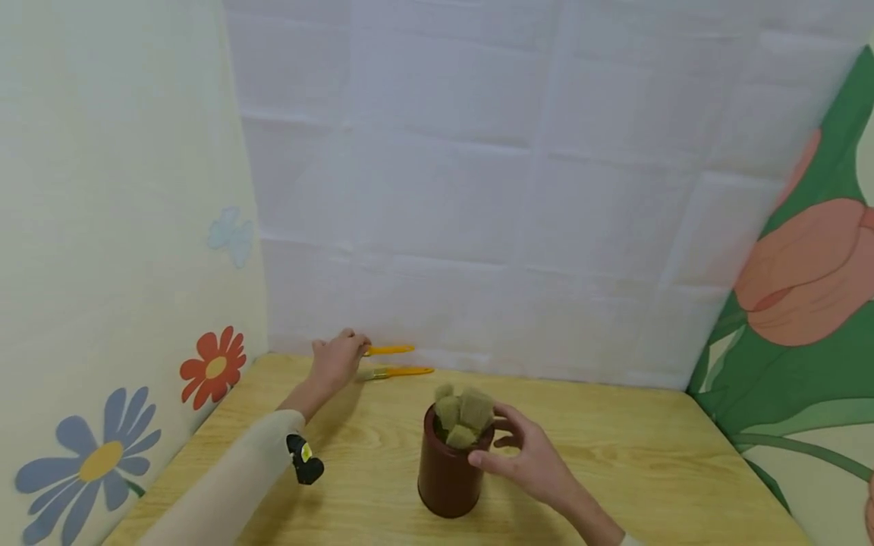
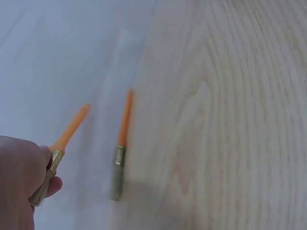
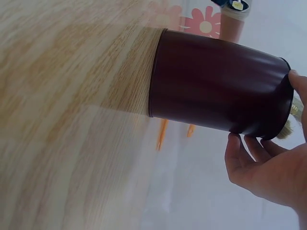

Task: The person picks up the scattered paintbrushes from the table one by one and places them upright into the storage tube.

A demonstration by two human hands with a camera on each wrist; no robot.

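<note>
My left hand (image 1: 337,356) pinches a paintbrush (image 2: 69,129) near its metal collar, at the back left of the table. Its orange handle points away from the hand and its bristles show beside the fingers. A second paintbrush (image 1: 403,371) with an orange handle lies on the table just in front of it. Nearer to me, a dark red-brown cup (image 1: 447,481) stands upright. Several brush heads (image 1: 467,409) stick out of its top, bristles up. My right hand (image 1: 532,459) grips the cup at its upper right side, thumb and fingers around the rim.
The wood-grain table (image 1: 601,455) runs back to a creased white sheet (image 1: 478,189). A flower-printed cloth (image 1: 102,265) hangs on the left, and another with large tulips (image 1: 799,273) on the right. A black device (image 1: 303,459) is strapped to the left wrist.
</note>
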